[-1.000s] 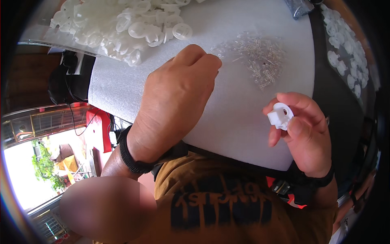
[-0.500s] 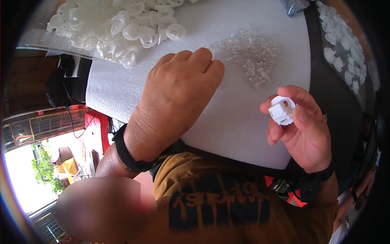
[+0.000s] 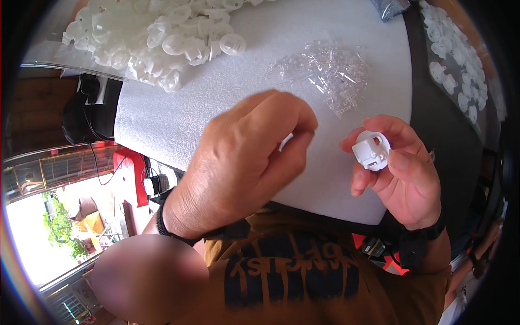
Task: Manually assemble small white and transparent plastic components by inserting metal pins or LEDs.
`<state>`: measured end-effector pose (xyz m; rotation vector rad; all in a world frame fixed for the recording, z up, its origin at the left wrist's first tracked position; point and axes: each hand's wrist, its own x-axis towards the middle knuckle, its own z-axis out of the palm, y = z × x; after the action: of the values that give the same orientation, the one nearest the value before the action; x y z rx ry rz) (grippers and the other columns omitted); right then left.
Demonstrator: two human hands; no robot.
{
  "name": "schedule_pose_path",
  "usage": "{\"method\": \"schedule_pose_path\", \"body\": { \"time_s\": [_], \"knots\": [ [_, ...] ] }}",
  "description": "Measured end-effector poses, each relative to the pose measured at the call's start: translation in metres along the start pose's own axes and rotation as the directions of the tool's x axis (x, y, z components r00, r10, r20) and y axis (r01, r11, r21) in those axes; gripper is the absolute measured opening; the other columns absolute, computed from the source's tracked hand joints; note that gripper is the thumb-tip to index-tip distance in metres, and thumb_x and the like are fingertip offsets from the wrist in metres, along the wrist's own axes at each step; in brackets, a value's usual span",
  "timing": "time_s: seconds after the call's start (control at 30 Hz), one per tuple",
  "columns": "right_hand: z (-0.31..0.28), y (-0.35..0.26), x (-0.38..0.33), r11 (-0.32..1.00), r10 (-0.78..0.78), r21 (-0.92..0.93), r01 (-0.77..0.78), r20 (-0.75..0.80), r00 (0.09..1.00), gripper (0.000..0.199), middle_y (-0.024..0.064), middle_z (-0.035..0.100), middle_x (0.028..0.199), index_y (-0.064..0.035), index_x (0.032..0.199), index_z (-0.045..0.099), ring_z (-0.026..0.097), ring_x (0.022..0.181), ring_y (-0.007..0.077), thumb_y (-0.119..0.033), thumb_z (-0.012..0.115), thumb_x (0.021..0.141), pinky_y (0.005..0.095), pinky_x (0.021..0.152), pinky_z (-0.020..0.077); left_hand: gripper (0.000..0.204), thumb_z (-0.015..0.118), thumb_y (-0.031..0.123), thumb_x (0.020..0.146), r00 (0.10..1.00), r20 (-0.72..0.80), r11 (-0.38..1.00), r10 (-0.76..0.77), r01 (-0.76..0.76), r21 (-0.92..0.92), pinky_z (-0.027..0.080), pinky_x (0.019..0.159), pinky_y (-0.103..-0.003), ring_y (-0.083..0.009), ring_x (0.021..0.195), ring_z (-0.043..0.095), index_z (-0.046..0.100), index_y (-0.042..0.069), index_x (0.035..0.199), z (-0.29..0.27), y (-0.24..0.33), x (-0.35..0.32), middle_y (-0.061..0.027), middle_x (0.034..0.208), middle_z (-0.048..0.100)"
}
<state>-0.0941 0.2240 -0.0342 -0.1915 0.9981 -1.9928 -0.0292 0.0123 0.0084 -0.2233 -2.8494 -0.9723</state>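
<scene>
My right hand pinches a small round white plastic housing between thumb and fingers, its boxy, slotted side facing up. To its left, my left hand hovers over the foam-covered table with thumb and forefinger pressed together. What those fingertips hold, if anything, is hidden from view. Beyond both hands lies a loose pile of small clear LEDs with thin metal legs.
A big heap of translucent white plastic parts fills the far left. More white parts lie at the far right beyond a dark strip. A dark plastic bag sits at the far edge. A red stool stands at left.
My left hand has left the LED pile, coming nearer and rightward toward the housing, turning so its thumb side shows. The right hand has shifted slightly left, tilting the housing a little.
</scene>
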Motion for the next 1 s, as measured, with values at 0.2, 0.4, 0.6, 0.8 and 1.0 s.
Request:
{"method": "schedule_pose_path", "body": {
  "time_s": [0.2, 0.4, 0.6, 0.8, 1.0],
  "knots": [
    [0.000, 0.000, 0.000, 1.000, -0.001, -0.017, 0.001, -0.022, 1.000, 0.042, 0.0238, 0.054, 0.109, -0.0010, 0.122, 0.044, 0.062, 0.072, 0.0211, -0.020, 0.052, 0.085, 0.0337, 0.065, 0.0530, 0.012, 0.056, -0.005, 0.080, 0.903, 0.138, 0.769, -0.407, 0.420, -0.481, 0.043, 0.066, -0.017, -0.0047, 0.076, 0.055, 0.055, 0.001, 0.089, 0.022, -0.011, -0.018, -0.0007, 0.081, 0.057],
    [0.000, 0.001, 0.001, 1.000, -0.003, -0.028, 0.002, -0.026, 1.000, 0.040, 0.0228, 0.055, 0.108, -0.0010, 0.120, 0.045, 0.062, 0.072, 0.0210, -0.019, 0.052, 0.085, 0.0337, 0.065, 0.0531, 0.014, 0.056, -0.006, 0.079, 0.905, 0.114, 0.600, -0.410, 0.362, -0.714, 0.042, 0.061, -0.016, -0.0049, 0.076, 0.056, 0.056, 0.002, 0.090, 0.024, -0.007, -0.021, -0.0016, 0.083, 0.060],
    [0.004, 0.000, 0.000, 0.999, 0.006, -0.038, -0.008, -0.051, 0.999, 0.040, 0.0232, 0.055, 0.107, -0.0008, 0.119, 0.045, 0.062, 0.073, 0.0217, -0.016, 0.052, 0.083, 0.0339, 0.066, 0.0533, 0.014, 0.054, -0.006, 0.078, 0.886, 0.225, 0.339, -0.406, 0.375, -0.863, 0.040, 0.051, -0.016, -0.0044, 0.064, 0.053, 0.056, 0.002, 0.090, 0.021, 0.002, -0.019, -0.0055, 0.085, 0.062],
    [0.004, 0.000, 0.001, 0.999, 0.011, -0.041, -0.014, -0.062, 0.998, 0.039, 0.0235, 0.055, 0.108, -0.0011, 0.118, 0.046, 0.063, 0.073, 0.0226, -0.016, 0.052, 0.082, 0.0344, 0.066, 0.0534, 0.014, 0.056, -0.006, 0.078, 0.926, 0.160, 0.325, -0.341, 0.277, -0.904, 0.040, 0.050, -0.017, -0.0050, 0.059, 0.051, 0.056, 0.001, 0.091, 0.028, 0.004, -0.025, -0.0105, 0.086, 0.061],
    [0.003, -0.001, 0.000, 0.999, 0.013, -0.043, -0.015, -0.043, 0.999, 0.039, 0.0236, 0.055, 0.107, -0.0007, 0.117, 0.045, 0.063, 0.074, 0.0239, -0.016, 0.053, 0.082, 0.0349, 0.065, 0.0540, 0.011, 0.061, -0.001, 0.080, 0.967, 0.017, 0.472, -0.253, 0.139, -0.871, 0.044, 0.061, -0.020, -0.0101, 0.072, 0.056, 0.057, 0.000, 0.090, 0.036, 0.005, -0.024, -0.0104, 0.085, 0.061]
  ]
}}
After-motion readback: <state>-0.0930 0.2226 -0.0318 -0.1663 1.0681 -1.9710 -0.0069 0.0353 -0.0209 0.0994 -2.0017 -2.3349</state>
